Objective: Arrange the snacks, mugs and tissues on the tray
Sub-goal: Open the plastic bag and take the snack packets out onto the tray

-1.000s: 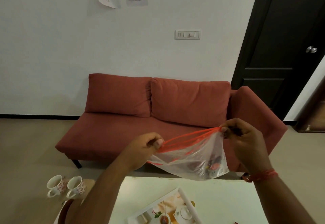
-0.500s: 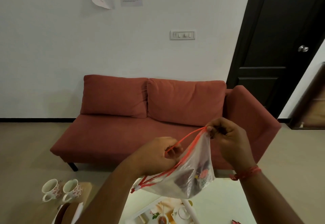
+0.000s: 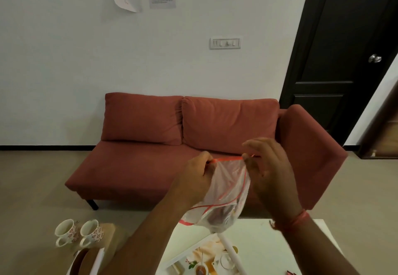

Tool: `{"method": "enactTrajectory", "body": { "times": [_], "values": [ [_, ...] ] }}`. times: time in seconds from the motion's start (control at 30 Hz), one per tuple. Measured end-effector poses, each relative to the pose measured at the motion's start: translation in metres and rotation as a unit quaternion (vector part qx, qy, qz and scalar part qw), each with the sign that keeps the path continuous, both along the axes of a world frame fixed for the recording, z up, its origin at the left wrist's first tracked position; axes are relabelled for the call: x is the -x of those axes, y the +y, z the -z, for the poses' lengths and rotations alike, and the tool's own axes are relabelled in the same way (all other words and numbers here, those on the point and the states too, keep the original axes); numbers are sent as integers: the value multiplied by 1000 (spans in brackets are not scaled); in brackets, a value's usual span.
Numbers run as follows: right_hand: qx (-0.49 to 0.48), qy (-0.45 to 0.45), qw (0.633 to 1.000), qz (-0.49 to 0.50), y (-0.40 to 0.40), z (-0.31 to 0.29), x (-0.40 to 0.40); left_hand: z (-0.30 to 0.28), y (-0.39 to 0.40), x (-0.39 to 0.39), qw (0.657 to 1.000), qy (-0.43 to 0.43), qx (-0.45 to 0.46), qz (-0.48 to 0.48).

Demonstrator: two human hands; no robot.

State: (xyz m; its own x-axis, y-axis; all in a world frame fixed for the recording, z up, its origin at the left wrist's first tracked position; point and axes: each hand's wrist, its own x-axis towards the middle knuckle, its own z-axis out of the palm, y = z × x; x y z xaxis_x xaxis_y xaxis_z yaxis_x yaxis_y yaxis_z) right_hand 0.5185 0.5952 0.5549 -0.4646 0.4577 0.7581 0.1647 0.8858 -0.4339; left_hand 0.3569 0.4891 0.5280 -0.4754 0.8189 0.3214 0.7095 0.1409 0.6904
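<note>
A clear plastic zip bag (image 3: 224, 197) with an orange-red seal hangs in the air above the white table (image 3: 258, 238), with dark snack pieces at its bottom. My left hand (image 3: 193, 179) pinches the left end of the bag's top edge. My right hand (image 3: 269, 173) pinches the right end between thumb and forefinger, its other fingers spread. Below, a white tray (image 3: 183, 259) with a printed tea picture lies on the table. Two floral mugs (image 3: 79, 231) stand on a low wooden surface at the lower left.
A red sofa (image 3: 172, 145) stands against the white wall behind the table. A dark door (image 3: 344, 59) is at the right. A round brown object (image 3: 81, 261) sits at the lower left edge, beside a white panel.
My hands have come closer together, gathering the bag's top edge. The bag has turned to hang more vertically, and the camera has tilted slightly.
</note>
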Motion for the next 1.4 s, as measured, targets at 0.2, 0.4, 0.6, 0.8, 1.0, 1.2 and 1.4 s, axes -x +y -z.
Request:
{"method": "enactTrajectory", "body": {
  "times": [0.2, 0.4, 0.6, 0.8, 1.0, 1.2, 1.4],
  "values": [
    [-51, -290, 949, -111, -40, 23, 18, 0, 10, 3, 991, -126, -40, -14],
    [-2, -554, 830, -61, -31, 53, 8, 6, 4, 7, 986, -129, -73, -72],
    [90, -519, 843, -111, -23, 54, 49, 21, 13, -15, 995, -85, -54, -26],
    [-4, -737, 675, -27, -12, 92, 68, 13, 16, -31, 995, -19, -94, 39],
    [-109, -713, 692, 18, -6, 126, 60, 13, 16, -40, 993, 2, -93, 74],
    [-31, -567, 823, 19, -1, 123, 64, 13, 15, -36, 994, -67, -7, 90],
    [477, -484, 732, -57, 12, 94, 56, 14, -5, 4, 893, -376, -100, 227]
  ]
}}
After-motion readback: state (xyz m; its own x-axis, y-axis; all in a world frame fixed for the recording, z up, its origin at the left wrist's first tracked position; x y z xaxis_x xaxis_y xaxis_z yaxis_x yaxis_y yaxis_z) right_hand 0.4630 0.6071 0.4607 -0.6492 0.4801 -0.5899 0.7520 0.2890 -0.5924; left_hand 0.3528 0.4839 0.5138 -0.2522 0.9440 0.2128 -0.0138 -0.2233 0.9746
